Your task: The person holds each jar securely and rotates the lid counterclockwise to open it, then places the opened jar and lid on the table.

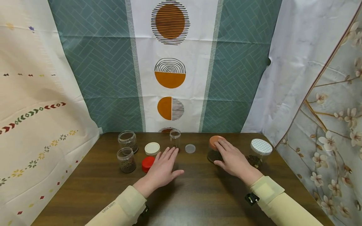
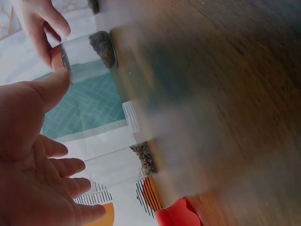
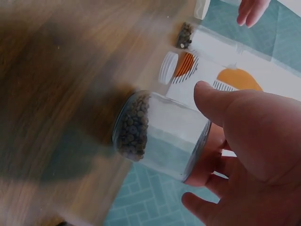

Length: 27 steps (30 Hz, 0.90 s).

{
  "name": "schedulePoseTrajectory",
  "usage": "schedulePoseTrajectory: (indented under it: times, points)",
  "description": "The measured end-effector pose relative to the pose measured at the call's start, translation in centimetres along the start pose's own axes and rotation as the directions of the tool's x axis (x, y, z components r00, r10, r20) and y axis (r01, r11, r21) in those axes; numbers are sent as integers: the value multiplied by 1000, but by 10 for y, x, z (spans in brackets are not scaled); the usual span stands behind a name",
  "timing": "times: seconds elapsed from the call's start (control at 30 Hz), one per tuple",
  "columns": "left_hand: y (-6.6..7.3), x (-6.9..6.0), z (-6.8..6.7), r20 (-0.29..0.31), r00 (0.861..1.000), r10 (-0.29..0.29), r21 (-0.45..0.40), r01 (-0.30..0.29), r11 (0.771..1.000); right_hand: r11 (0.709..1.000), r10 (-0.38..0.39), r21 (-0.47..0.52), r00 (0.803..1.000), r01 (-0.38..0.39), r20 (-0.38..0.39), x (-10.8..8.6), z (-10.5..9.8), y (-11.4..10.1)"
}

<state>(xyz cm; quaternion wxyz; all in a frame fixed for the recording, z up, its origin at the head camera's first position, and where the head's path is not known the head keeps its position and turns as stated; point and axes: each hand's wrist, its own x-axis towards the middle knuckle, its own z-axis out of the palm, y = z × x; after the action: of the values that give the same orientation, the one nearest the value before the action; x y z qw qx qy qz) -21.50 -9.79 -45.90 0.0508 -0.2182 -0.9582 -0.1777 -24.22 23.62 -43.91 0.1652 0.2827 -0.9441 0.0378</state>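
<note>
My left hand is spread with straight fingers above the table, its fingertips near a small open clear jar with brown pellets in the bottom. It holds nothing. On the right, my right hand reaches to the orange lid of a clear jar partly filled with brown pellets. Its fingers lie at the lid; the thumb stands apart from it. Whether the fingertips press on the lid is unclear. A translucent grey lid lies between the two jars.
Two open jars, one behind the other, stand at the left, partly filled. Near them lie a cream lid and a red lid. A jar with a patterned lid stands at the right. Curtains border the wooden table.
</note>
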Motion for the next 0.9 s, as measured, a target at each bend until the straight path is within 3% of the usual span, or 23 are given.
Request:
schedulePoseTrajectory:
  times: [0.43,0.9]
  points:
    - [-10,-4,-1,7,1000,-20,-59,20,998,995,-75,63,997,74,3,0,-2,-22]
    - [-12,-6,1,9,1000,-16,-86,16,996,986,-151,72,988,152,-20,5,6,-47]
